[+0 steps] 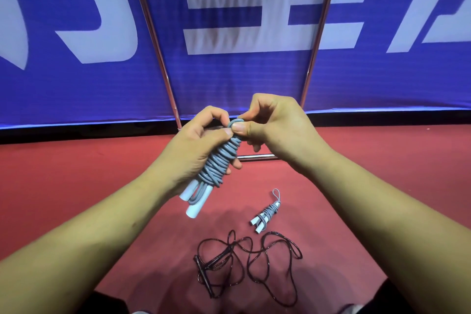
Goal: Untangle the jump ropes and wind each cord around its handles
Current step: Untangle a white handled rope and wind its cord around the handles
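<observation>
My left hand (193,145) grips a grey jump rope (219,163) whose cord is wound in many turns around its two white handles (196,201), held in the air at the centre. My right hand (275,122) pinches the cord's end loop at the top of that bundle. On the red floor lies a second grey rope (267,213), wound around its white handles with a small loop sticking out. Nearer to me a black jump rope (244,262) lies loose in tangled loops, its black handles (204,275) at the left.
A blue banner with large white characters (76,71) hangs across the back. Two slanted metal poles (158,53) stand in front of it, with a metal bar (257,157) on the red floor (76,186) behind my hands.
</observation>
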{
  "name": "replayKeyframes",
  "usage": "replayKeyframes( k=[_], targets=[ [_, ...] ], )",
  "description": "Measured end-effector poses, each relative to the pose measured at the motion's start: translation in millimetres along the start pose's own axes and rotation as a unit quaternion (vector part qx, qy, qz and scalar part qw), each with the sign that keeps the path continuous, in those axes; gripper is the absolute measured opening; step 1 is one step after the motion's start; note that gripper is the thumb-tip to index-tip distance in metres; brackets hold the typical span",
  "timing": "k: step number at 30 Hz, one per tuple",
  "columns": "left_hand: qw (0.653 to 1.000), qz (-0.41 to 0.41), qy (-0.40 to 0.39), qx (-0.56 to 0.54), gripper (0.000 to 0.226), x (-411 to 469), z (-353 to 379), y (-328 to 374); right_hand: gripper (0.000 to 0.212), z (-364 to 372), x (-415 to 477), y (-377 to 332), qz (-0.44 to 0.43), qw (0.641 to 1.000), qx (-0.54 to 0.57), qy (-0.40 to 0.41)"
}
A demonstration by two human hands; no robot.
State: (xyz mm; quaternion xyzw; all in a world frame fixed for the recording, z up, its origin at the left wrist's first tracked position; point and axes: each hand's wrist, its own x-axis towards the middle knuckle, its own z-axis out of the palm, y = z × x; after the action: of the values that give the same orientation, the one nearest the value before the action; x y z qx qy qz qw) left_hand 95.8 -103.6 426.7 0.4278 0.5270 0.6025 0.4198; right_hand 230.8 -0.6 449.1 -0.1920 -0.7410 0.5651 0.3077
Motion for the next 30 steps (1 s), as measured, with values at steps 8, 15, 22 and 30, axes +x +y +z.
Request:
replayKeyframes(
  k=[8,15,22,30],
  targets=[
    [0.998,-0.017,-0.003,-0.057,0.011,1.8,0.3,-0.8,0.009,-8.0,-0.8,-5.2,-0.021,0.999,-0.024,-0.042],
    [0.992,-0.033,0.006,-0.118,0.007,2.7,3.4,4.8,0.014,-1.5,2.5,4.9,-0.013,0.999,0.047,0.003],
    [0.989,-0.072,-0.022,-0.126,0.016,-2.2,3.8,1.8,0.010,-6.4,3.0,3.0,-0.010,0.999,-0.039,-0.005],
    [0.984,-0.101,-0.006,-0.147,0.016,0.5,9.8,-0.7,0.021,17.5,3.8,15.7,0.024,0.994,-0.008,0.104]
  ],
)
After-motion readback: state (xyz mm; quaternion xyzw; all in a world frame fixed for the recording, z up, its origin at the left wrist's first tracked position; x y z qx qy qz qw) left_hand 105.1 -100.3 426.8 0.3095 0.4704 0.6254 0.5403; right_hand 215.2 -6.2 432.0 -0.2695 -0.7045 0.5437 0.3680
